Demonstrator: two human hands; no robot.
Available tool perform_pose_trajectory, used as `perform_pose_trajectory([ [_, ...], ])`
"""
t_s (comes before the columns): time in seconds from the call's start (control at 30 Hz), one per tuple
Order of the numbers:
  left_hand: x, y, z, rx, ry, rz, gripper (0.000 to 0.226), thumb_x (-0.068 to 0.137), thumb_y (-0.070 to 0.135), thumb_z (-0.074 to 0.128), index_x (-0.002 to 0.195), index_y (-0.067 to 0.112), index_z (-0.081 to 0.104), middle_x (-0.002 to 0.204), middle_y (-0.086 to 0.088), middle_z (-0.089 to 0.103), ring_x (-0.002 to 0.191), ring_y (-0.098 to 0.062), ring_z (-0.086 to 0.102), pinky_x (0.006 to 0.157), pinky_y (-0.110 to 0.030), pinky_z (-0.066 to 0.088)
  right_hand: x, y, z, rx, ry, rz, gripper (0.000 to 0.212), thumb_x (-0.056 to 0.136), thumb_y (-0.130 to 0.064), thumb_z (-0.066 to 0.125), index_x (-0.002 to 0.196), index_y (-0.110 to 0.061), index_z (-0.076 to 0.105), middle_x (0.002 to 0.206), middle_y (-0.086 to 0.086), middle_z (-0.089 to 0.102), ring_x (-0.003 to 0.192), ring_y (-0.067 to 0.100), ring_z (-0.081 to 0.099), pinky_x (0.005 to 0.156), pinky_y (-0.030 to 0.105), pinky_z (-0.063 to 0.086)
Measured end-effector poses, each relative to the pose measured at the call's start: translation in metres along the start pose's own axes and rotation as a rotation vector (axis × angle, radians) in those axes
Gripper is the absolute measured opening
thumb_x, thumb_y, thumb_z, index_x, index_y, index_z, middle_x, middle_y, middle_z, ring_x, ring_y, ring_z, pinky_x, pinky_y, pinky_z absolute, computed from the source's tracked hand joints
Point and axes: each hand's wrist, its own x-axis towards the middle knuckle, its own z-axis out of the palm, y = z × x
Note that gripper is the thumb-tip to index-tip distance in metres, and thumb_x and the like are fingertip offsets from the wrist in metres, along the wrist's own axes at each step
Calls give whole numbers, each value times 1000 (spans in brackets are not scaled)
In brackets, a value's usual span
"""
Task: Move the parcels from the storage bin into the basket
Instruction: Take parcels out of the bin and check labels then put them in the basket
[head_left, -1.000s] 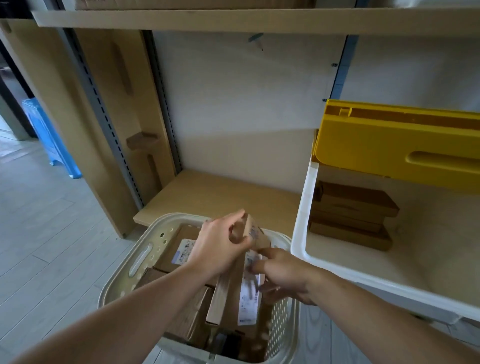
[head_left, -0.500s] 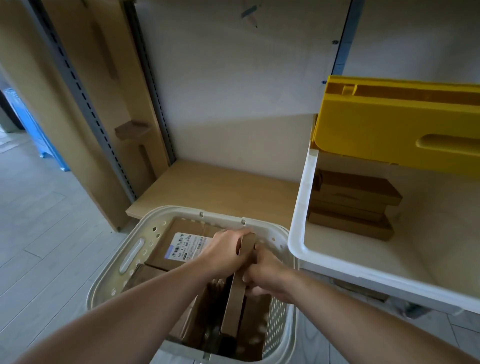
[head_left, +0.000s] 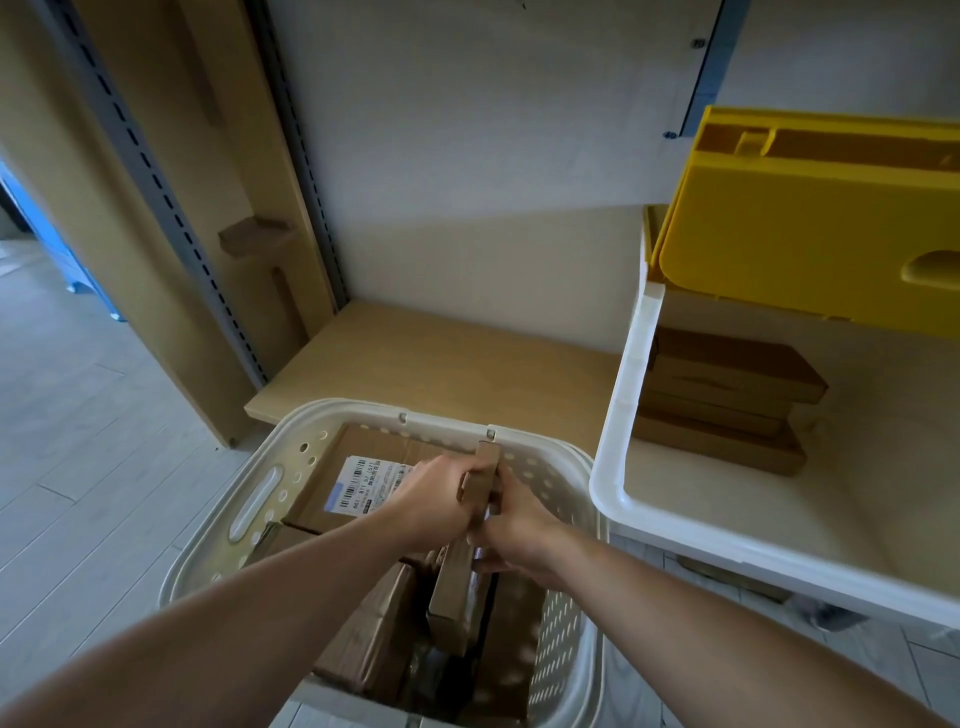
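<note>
Parcels going into the basket: one flat box held on edge between both hands.

Left hand (head_left: 436, 501) and right hand (head_left: 511, 525) each curl round the top of a thin cardboard parcel (head_left: 460, 561), gripping it upright, probably so it slots into the narrow gap left among the packed boxes. It stands inside the white basket (head_left: 249, 512), beside a labelled parcel (head_left: 363, 483) lying flat. To the right, the storage bin (head_left: 618, 415) holds a stack of parcels (head_left: 722, 400) not yet moved, under its raised yellow lid (head_left: 810, 218).
</note>
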Motion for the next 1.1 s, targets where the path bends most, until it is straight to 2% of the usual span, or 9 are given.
perform_pose_trajectory([
  [0.1, 2, -2, -2, 11, -11, 5, 25, 97, 23, 53, 114, 29, 69, 90, 12, 72, 83, -11, 69, 77, -36, 56, 3, 0, -1, -12, -28, 9, 65, 88, 9, 57, 135, -32, 40, 118, -1, 58, 99, 19, 60, 80, 41, 61],
  [0.23, 2, -3, -3, 43, -45, 40, 27, 95, 24, 51, 118, 27, 67, 110, 5, 73, 99, -16, 67, 88, -39, 54, 1, -3, -3, -76, -52, 5, 47, 90, 11, 53, 96, -35, 47, 101, -1, 56, 95, 20, 56, 89, 48, 57],
  [0.4, -3, -5, -4, 82, -67, 69, 31, 86, 31, 46, 111, 25, 63, 107, 5, 70, 100, -17, 63, 89, -43, 51, 3, 0, -4, -119, -20, 25, 54, 89, 0, 59, 132, -30, 46, 105, 1, 59, 91, 21, 59, 72, 40, 62],
  [0.53, -11, -6, -11, 77, -40, 19, 49, 84, 35, 46, 127, 18, 61, 125, -1, 67, 115, -22, 62, 98, -41, 49, -5, -2, 0, -151, 44, 18, 36, 88, -12, 60, 120, -28, 55, 93, 2, 61, 80, 19, 58, 70, 37, 58],
  [0.7, -18, -16, -17, 159, -30, -47, 56, 99, 20, 50, 153, 16, 38, 152, -3, 49, 136, -23, 48, 109, -36, 40, -15, -3, 2, -229, 78, 27, 56, 76, -30, 64, 130, -20, 55, 102, 2, 65, 97, 24, 64, 85, 41, 59],
  [0.83, -23, -18, -22, 181, 5, -60, 57, 99, 19, 49, 154, 19, 34, 152, -4, 48, 135, -23, 49, 108, -40, 43, -23, -4, -2, -291, 120, 19, 30, 90, -27, 63, 120, -21, 62, 109, 2, 67, 106, 26, 65, 88, 38, 56],
  [0.93, -25, -13, -27, 149, 46, -41, 53, 101, 21, 49, 153, 19, 38, 148, -2, 52, 132, -18, 51, 106, -33, 43, -29, -6, -4, -358, 153, 20, 50, 90, -29, 61, 136, -16, 50, 116, 5, 63, 104, 25, 63, 86, 41, 58],
  [1.03, -28, -1, -34, 99, 95, 29, 49, 102, 23, 51, 150, 21, 43, 146, 5, 54, 127, -7, 54, 102, -23, 41, -45, -15, -5, -476, 158, -76, 65, 94, -30, 57, 151, -20, 30, 114, 3, 61, 86, 18, 61, 65, 27, 50],
  [1.1, -32, 8, -40, 51, 130, 75, 44, 102, 23, 53, 146, 24, 48, 141, 9, 57, 122, -1, 55, 98, -18, 43, -56, -20, -7, -580, 160, -175, 70, 95, -30, 57, 157, -21, 24, 128, 4, 61, 98, 19, 63, 73, 25, 48],
])
